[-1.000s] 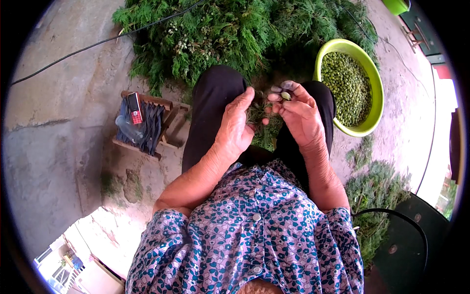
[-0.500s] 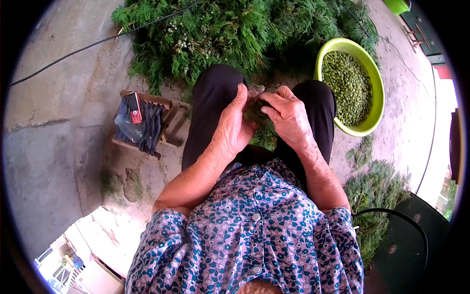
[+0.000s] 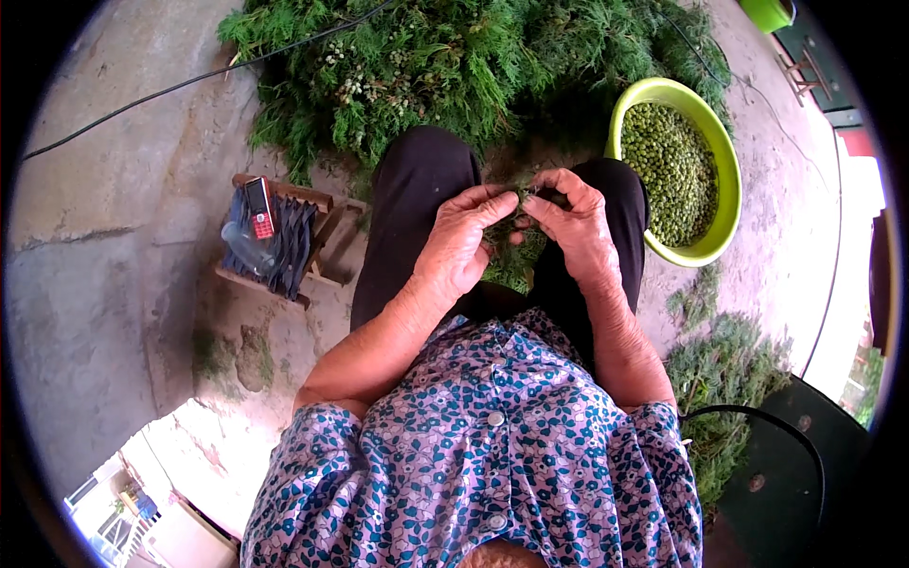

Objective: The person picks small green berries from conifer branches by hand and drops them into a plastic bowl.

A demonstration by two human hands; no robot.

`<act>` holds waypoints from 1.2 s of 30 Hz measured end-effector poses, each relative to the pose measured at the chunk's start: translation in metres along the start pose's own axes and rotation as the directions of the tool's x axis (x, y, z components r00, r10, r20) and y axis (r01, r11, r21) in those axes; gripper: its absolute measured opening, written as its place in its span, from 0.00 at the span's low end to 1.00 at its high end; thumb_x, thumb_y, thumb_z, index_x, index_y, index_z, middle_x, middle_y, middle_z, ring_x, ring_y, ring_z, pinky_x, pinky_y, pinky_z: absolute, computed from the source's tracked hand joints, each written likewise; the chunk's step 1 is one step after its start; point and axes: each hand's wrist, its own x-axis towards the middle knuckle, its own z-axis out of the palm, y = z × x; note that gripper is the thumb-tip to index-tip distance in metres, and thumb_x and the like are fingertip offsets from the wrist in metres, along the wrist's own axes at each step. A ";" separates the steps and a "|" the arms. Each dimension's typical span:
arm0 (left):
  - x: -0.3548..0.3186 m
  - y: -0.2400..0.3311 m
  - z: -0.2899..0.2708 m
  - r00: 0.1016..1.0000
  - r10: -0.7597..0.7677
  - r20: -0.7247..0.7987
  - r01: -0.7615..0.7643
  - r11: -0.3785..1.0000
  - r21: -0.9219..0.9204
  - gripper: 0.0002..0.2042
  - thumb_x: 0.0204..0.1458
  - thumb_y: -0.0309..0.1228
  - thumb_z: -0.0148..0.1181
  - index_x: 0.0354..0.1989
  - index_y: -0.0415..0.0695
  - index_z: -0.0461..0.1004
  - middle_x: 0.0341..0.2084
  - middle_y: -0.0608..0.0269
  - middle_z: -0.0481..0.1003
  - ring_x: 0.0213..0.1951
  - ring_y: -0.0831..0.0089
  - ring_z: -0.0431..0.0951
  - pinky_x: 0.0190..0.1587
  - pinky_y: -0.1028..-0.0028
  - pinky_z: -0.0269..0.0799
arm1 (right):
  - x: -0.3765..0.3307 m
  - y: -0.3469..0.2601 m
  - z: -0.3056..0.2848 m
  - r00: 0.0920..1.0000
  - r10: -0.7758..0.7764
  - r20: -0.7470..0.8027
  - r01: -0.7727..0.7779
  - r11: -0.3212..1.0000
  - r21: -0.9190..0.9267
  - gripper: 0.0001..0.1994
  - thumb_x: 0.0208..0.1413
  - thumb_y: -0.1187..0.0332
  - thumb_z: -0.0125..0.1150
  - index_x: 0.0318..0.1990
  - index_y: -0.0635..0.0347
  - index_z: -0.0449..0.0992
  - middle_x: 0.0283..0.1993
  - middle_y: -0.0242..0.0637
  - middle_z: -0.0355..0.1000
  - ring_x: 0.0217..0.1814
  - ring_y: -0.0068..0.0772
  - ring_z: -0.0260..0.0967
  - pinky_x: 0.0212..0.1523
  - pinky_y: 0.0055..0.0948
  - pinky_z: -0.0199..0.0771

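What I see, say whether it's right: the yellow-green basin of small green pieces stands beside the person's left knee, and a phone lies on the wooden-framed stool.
Wrong on the side: the head view shows the yellow-green basin of small green pieces beside the right knee. The phone does lie on the wooden-framed stool.
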 end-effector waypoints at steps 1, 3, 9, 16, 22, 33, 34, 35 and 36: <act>0.001 -0.001 -0.001 1.000 0.005 0.000 -0.005 1.000 0.002 0.07 0.49 0.29 0.56 0.35 0.41 0.72 0.28 0.66 0.73 0.30 0.74 0.72 0.30 0.75 0.66 | -0.001 0.001 0.002 1.000 -0.012 -0.022 0.012 1.000 -0.001 0.06 0.45 0.79 0.58 0.32 0.66 0.70 0.26 0.29 0.69 0.23 0.17 0.66 0.24 0.17 0.67; 0.001 -0.003 -0.003 1.000 0.011 -0.001 -0.011 1.000 0.004 0.05 0.48 0.27 0.57 0.33 0.41 0.72 0.26 0.66 0.73 0.28 0.74 0.72 0.27 0.77 0.64 | 0.000 0.005 0.002 1.000 -0.007 -0.021 0.007 1.000 -0.020 0.06 0.45 0.78 0.58 0.32 0.66 0.70 0.25 0.29 0.69 0.22 0.16 0.64 0.23 0.17 0.65; 0.000 -0.004 -0.007 0.999 0.028 -0.019 -0.028 0.999 0.022 0.05 0.48 0.29 0.58 0.30 0.41 0.71 0.23 0.66 0.72 0.23 0.77 0.69 0.22 0.79 0.61 | -0.003 -0.002 0.005 0.999 0.033 -0.019 -0.035 0.994 -0.103 0.05 0.46 0.77 0.59 0.32 0.65 0.72 0.23 0.27 0.68 0.19 0.14 0.59 0.20 0.16 0.61; 0.002 0.000 -0.009 1.000 -0.026 -0.011 0.025 0.997 -0.079 0.06 0.51 0.32 0.54 0.30 0.42 0.68 0.20 0.66 0.67 0.20 0.78 0.65 0.19 0.80 0.58 | -0.002 0.006 0.007 0.985 0.145 0.094 -0.172 0.871 0.459 0.04 0.51 0.74 0.52 0.34 0.64 0.69 0.23 0.29 0.66 0.22 0.19 0.59 0.24 0.18 0.60; -0.002 0.001 -0.008 0.999 -0.030 -0.042 0.027 0.997 -0.072 0.07 0.51 0.34 0.54 0.28 0.44 0.66 0.20 0.67 0.66 0.19 0.80 0.64 0.15 0.83 0.54 | 0.000 0.000 0.001 0.997 0.057 0.058 -0.077 0.898 0.432 0.05 0.53 0.72 0.53 0.36 0.62 0.69 0.25 0.29 0.65 0.23 0.20 0.59 0.26 0.18 0.59; -0.003 0.002 -0.004 0.996 0.017 -0.085 -0.004 0.990 0.143 0.05 0.48 0.31 0.58 0.28 0.45 0.71 0.17 0.70 0.66 0.14 0.84 0.61 0.12 0.86 0.51 | -0.002 0.005 0.003 0.999 0.034 -0.014 -0.033 0.996 0.082 0.05 0.46 0.74 0.60 0.32 0.64 0.75 0.22 0.26 0.67 0.21 0.14 0.57 0.21 0.15 0.57; -0.003 0.001 -0.005 0.996 0.011 -0.091 0.000 0.991 0.130 0.05 0.48 0.30 0.58 0.27 0.44 0.70 0.17 0.70 0.66 0.14 0.84 0.61 0.13 0.86 0.51 | -0.001 0.005 0.004 0.999 0.034 -0.015 -0.033 0.996 0.082 0.05 0.46 0.74 0.60 0.32 0.64 0.75 0.22 0.26 0.67 0.21 0.14 0.57 0.21 0.15 0.57; -0.002 0.001 -0.006 0.995 0.006 -0.097 0.005 0.993 0.118 0.04 0.48 0.30 0.57 0.27 0.44 0.70 0.17 0.70 0.66 0.15 0.84 0.61 0.13 0.86 0.50 | 0.000 0.007 0.004 0.998 0.054 -0.015 -0.052 0.991 0.126 0.05 0.46 0.75 0.60 0.32 0.64 0.75 0.21 0.26 0.67 0.20 0.15 0.58 0.21 0.16 0.57; -0.001 0.000 -0.007 0.995 0.006 -0.096 0.006 0.993 0.118 0.04 0.48 0.30 0.57 0.27 0.44 0.70 0.17 0.70 0.66 0.15 0.84 0.61 0.13 0.86 0.50 | 0.000 0.008 0.004 0.997 0.074 -0.014 -0.070 0.983 0.169 0.05 0.46 0.75 0.59 0.32 0.65 0.75 0.20 0.26 0.67 0.20 0.15 0.58 0.21 0.16 0.57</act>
